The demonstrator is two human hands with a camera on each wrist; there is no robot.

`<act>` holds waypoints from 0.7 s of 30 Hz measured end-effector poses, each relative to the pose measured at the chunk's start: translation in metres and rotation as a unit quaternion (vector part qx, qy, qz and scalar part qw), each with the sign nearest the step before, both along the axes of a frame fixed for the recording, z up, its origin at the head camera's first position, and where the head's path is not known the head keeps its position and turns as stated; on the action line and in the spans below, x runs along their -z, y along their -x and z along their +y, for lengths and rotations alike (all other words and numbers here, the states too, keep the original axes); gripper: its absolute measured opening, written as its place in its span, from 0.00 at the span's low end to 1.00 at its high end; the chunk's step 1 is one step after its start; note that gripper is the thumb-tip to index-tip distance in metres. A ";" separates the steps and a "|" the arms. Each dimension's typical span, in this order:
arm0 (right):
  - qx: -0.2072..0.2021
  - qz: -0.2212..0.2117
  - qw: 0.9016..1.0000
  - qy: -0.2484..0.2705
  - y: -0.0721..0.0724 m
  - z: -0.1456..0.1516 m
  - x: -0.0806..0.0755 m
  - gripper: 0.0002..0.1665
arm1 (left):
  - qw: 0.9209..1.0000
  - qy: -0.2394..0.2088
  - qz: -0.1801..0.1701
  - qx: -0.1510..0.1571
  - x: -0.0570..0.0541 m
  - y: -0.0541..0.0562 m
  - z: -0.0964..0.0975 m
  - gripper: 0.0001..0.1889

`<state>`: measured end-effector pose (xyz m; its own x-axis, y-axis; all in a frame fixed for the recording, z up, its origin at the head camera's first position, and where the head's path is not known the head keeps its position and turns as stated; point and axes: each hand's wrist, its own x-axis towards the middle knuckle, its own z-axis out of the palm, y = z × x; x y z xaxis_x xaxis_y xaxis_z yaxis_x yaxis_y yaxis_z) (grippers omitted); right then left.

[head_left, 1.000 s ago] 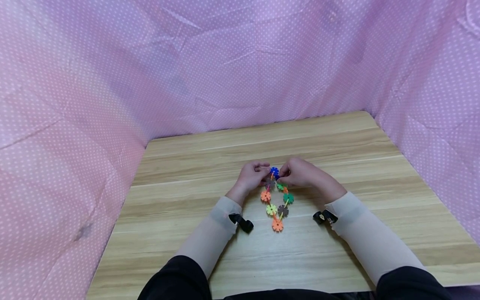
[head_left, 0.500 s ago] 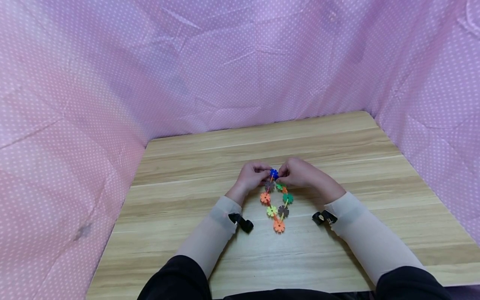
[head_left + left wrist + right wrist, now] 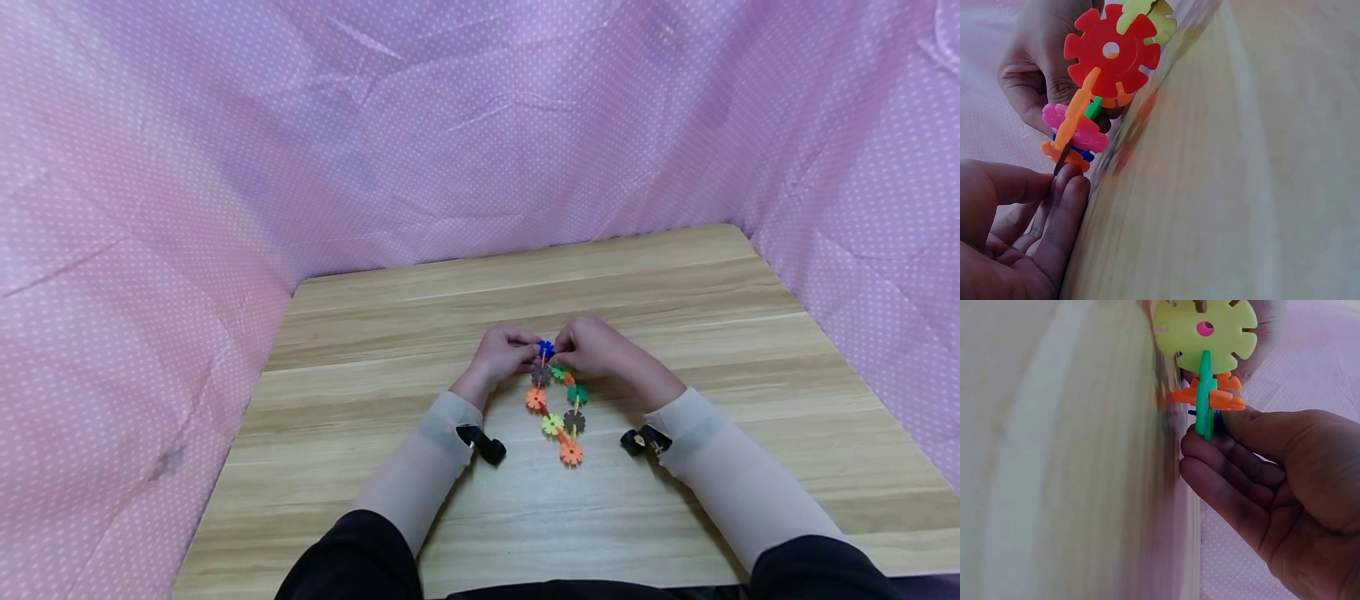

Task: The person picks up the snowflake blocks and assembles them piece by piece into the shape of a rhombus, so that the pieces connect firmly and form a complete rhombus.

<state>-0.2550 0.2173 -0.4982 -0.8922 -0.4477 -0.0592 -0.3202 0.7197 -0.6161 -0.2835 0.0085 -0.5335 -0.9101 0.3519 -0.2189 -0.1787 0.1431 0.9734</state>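
A loop of interlocking plastic snowflake discs in several colours hangs between both hands in the head view, an orange disc (image 3: 571,452) at its near end. My left hand (image 3: 497,357) pinches its far end from the left, beside a blue disc (image 3: 546,349). From the right, my right hand (image 3: 596,346) pinches the same end with thumb and fingers. In the left wrist view, a red disc (image 3: 1112,50) and a pink disc (image 3: 1075,127) show above the left fingertips. A yellow disc (image 3: 1205,331) and an upright green disc (image 3: 1204,400) stand at the right fingertips. Fingers partly hide the gripped pieces.
The wood-grain table (image 3: 420,317) spreads out around the hands. Pink dotted cloth (image 3: 480,125) hangs behind it and along both sides. A black wrist camera (image 3: 483,446) sticks out from the left sleeve, and another camera (image 3: 645,438) from the right.
The near end of the loop has swung to the right, its orange disc shifting most. The blue disc at the far end has dropped slightly left. Both hands have hardly moved.
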 end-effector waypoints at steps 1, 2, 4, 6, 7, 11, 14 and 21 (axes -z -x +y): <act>0.002 -0.002 1.000 0.000 0.000 0.000 0.000 0.07 | 1.000 0.002 0.000 0.000 0.000 0.000 0.000 0.07; 0.003 -0.004 1.000 0.000 0.000 -0.001 0.000 0.08 | 1.000 0.003 0.000 0.000 0.001 0.000 0.000 0.07; 0.006 -0.003 1.000 0.000 0.000 -0.002 0.001 0.08 | 1.000 0.002 0.001 -0.002 0.002 0.001 0.000 0.06; 0.006 0.000 1.000 0.001 0.001 -0.002 0.002 0.08 | 1.000 -0.001 0.000 -0.001 0.003 0.001 0.000 0.07; 0.005 0.002 1.000 0.002 0.001 -0.003 0.002 0.08 | 1.000 -0.002 0.000 -0.002 0.003 0.001 0.000 0.06; 0.004 0.015 1.000 -0.001 0.002 -0.004 0.004 0.10 | 1.000 0.002 0.000 -0.005 0.002 0.001 -0.001 0.06; 0.003 0.022 1.000 -0.003 0.003 -0.005 0.004 0.11 | 1.000 0.011 0.002 -0.007 0.002 0.001 -0.001 0.06; -0.002 0.015 1.000 -0.003 0.003 -0.005 0.003 0.09 | 0.997 0.068 0.039 0.014 0.000 0.000 -0.005 0.07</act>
